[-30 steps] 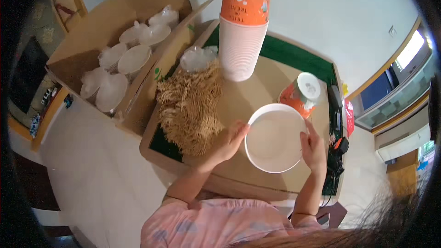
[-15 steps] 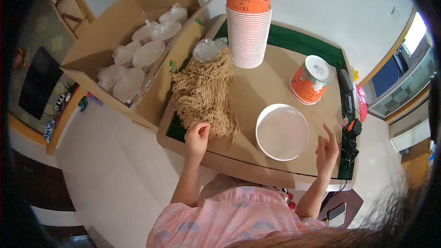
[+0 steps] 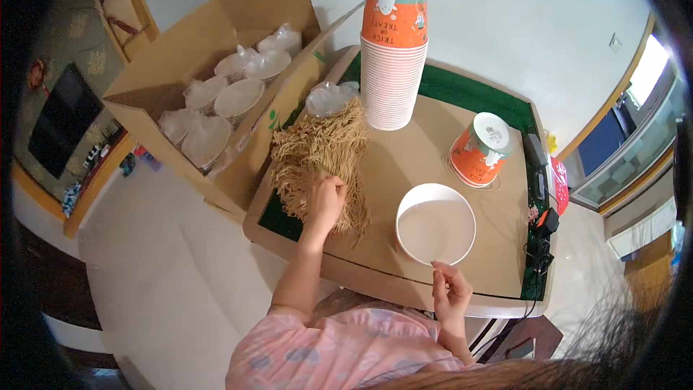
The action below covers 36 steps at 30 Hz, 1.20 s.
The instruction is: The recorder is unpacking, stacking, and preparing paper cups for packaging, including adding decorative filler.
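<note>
On the table's left side lies a heap of tan, paper-like cords (image 3: 310,146). My left hand (image 3: 326,201) reaches over its near part, with fingers and thumb pinched together on some cords. A round white paper tub (image 3: 436,227) stands open end up in the middle, nothing visible inside. My right hand (image 3: 452,292) is at the tub's near rim, its fingers loosely curved and the thumb apart from them. The index fingertip is at the rim; whether it touches I cannot tell.
A tall stack of upturned orange-printed paper tubs (image 3: 394,72) stands at the back. A short upturned stack (image 3: 480,150) is to the right. Left of the table, a cardboard box (image 3: 216,7) holds several bagged tub stacks. Black cables (image 3: 534,263) lie along the right edge.
My left hand has moved up and right onto the cord heap. My right hand has moved left and down to the tub's near rim, its fingers more curled. The view has tilted slightly.
</note>
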Available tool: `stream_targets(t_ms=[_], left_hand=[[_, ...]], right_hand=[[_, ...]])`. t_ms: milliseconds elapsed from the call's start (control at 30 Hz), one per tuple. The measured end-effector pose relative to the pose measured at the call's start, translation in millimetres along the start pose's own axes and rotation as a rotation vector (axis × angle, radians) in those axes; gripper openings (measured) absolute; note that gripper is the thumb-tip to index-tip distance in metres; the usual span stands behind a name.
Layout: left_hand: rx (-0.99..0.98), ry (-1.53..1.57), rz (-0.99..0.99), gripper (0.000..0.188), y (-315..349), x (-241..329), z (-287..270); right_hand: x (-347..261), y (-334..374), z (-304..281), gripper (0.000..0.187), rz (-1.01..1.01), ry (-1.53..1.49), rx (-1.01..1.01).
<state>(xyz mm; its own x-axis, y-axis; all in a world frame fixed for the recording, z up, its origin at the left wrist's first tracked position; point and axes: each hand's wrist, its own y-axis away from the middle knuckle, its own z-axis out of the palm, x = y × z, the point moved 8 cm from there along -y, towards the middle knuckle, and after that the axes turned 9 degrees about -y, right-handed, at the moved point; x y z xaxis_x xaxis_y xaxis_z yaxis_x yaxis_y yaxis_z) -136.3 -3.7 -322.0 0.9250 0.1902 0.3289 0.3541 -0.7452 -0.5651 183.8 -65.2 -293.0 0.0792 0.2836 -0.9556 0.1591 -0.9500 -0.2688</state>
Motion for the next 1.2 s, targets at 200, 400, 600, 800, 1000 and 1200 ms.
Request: stream_targets(t_ms=[200, 400, 600, 800, 1000, 1200], left_hand=[[0.137, 1.01, -0.14, 0.004, -70.8, 30.2, -118.4], [-0.18, 0.787, 0.227, 0.005, -2.3, 127.8, -127.6], [-0.548, 0.861, 0.237, 0.011, 103.6, 159.2, -76.0], [-0.574, 0.87, 0.251, 0.012, 122.5, 151.1, -69.2], [-0.511, 0.958, 0.321, 0.012, 118.9, 152.6, -75.9], [-0.69, 0.853, 0.222, 0.007, 129.8, 135.3, -55.0]], right_hand=[[-5.2, 0.6, -2.9, 0.015, -0.007, -0.117, 0.0], [-6.0, -4.2, 26.2, 0.022, 0.159, -0.439, -0.142], [28.4, 7.8, 52.8, 0.024, 0.626, -0.56, -0.407], [44.0, 13.4, 51.0, 0.015, 0.59, -0.693, -0.253], [39.2, 15.2, 41.7, 0.011, 0.472, -0.756, -0.152], [29.0, 1.2, 3.7, 0.012, 0.385, -0.869, 0.067]])
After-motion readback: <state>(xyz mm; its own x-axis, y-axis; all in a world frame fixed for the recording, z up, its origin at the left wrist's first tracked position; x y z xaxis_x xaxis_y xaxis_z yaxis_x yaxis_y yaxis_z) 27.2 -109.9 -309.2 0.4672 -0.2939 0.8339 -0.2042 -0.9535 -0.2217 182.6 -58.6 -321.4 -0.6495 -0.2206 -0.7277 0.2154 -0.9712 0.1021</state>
